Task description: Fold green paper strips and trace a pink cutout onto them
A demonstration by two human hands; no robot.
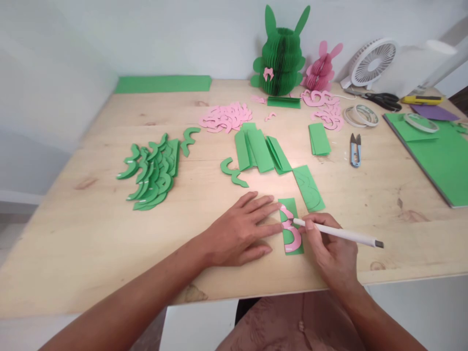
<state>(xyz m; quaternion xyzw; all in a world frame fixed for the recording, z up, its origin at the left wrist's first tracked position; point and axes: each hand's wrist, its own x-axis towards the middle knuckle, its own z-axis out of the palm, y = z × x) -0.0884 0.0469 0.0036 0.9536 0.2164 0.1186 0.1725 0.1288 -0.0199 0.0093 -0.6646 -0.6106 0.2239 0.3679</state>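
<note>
A small green paper strip (287,204) lies near the table's front edge with a pink curved template (291,233) on top. My left hand (241,229) lies flat, fingers stretched out, pressing the template and strip down. My right hand (329,251) grips a white pen (343,234) whose tip touches the template's right edge. Another green strip (309,187) with a drawn outline lies just behind.
Folded green strips (258,148) and a stack (319,139), green cutouts (155,170), pink cutouts (225,117), snips (355,149), tape rolls (361,115), scissors (382,100), a fan (373,61), green sheets (438,156) and paper rabbits (282,56) surround the work spot.
</note>
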